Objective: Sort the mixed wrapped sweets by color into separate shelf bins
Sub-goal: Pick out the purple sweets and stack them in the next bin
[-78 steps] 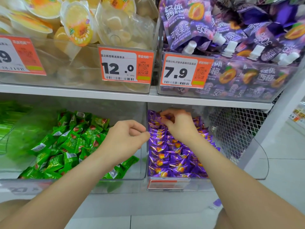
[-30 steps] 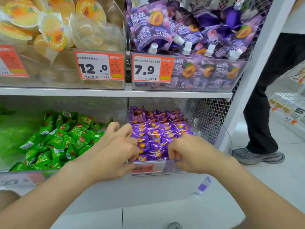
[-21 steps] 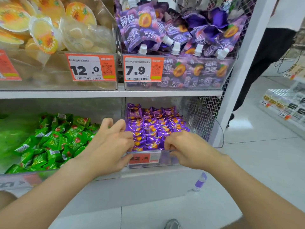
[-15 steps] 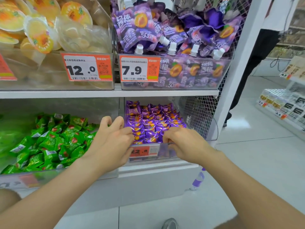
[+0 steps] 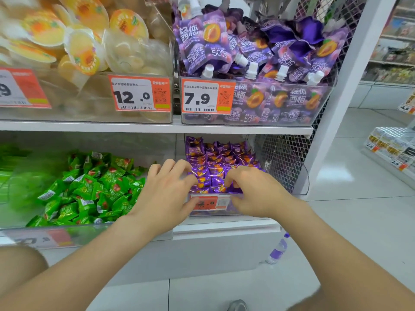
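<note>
Down at the right end of the lower shelf (image 5: 224, 223), the left hand (image 5: 166, 198) and right hand (image 5: 253, 194) each grip the front wall of the clear bin (image 5: 211, 212) of purple sweets (image 5: 220, 167), fingers curled over its rim and thumbs outside, with green sweets (image 5: 98, 189) in the neighbouring bin (image 5: 89, 230).

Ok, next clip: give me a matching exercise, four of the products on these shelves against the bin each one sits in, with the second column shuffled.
Things
1. green sweets
2. purple sweets
3. yellow jelly cups
4. purple spouted pouches

Places
A. upper right bin
B. lower left bin
C. upper left bin
D. lower right bin

Pairs: 1-B, 2-D, 3-C, 4-A
</note>
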